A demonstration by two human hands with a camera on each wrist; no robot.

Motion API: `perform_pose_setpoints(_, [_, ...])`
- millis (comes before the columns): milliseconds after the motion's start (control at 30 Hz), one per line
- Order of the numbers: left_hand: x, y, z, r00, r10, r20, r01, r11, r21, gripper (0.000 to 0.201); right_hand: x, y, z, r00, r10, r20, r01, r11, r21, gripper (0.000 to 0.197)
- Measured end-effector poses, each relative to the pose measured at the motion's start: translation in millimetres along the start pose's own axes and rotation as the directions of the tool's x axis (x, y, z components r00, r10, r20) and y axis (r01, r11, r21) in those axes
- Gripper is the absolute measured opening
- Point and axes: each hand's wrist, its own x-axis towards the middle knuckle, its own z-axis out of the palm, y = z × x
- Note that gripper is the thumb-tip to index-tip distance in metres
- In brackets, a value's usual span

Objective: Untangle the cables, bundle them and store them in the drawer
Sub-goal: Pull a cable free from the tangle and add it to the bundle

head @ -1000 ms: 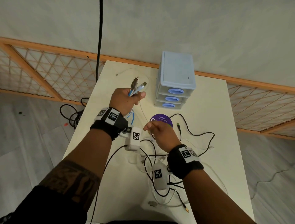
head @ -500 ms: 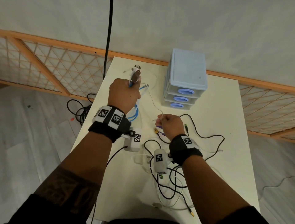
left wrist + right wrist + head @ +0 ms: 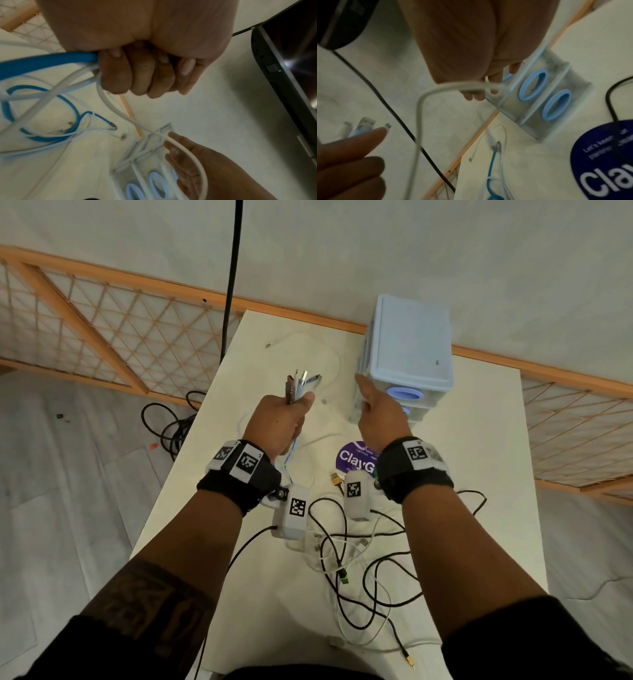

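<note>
Gripping upright cable plugs (image 3: 296, 385) in a fisted left hand (image 3: 277, 422), a person holds the white cable (image 3: 202, 170), running rightward, in the right hand's (image 3: 380, 419) loosely curled fingers beside the drawer unit (image 3: 411, 347); tangled cables (image 3: 359, 559) lie nearer.

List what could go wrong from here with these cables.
1. The white cable running from the left hand to the right hand passes close to the drawer unit; pulling may snag there.
2. The black cables on the table lie tangled with white ones; one end lies at the near edge and may slide off.
</note>
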Motion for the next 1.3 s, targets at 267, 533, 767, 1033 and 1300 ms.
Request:
perform_pose_setpoints(267, [4.9, -17.7, 3.4, 0.998, -0.048, -0.049, 0.048, 0.999, -0.004, 0.056, -29.5, 0.4, 11.2, 0.978, 0.166, -0.129, -0.115, 0.935, 0.334, 0.025])
perform_pose_setpoints(533, [0.6, -24.5, 11.9, 0.996, -0.07, 0.059, 0.086, 0.935, -0.343, 0.063, -98.0, -20.2, 48.5, 0.763, 0.025, 0.646, -0.551, 0.547, 0.631, 0.041])
perform_pose_setpoints(767, [-13.8, -41.2, 16.1, 0.957, -0.135, 0.258, 0.228, 0.898, -0.375, 0.058, -74.2, -18.5, 50.5, 0.742, 0.054, 0.668, -0.667, 0.155, 0.729, 0.046])
perform_pose_setpoints(1033, [-23.2, -66.1, 22.7, 0.938, -0.288, 0.194, 0.325, 0.925, -0.195, 0.055, -30.8, -40.6, 24.8, 0.815, 0.096, 0.572, -0.577, 0.044, 0.815, 0.033])
perform_pose_setpoints(1300, [-2.7, -81.6, 14.3, 0.99, -0.138, -0.006, 0.135, 0.954, 0.266, 0.056, -6.0, -52.8, 18.4, 0.935, -0.032, 0.352, -0.183, 0.808, 0.56, 0.045])
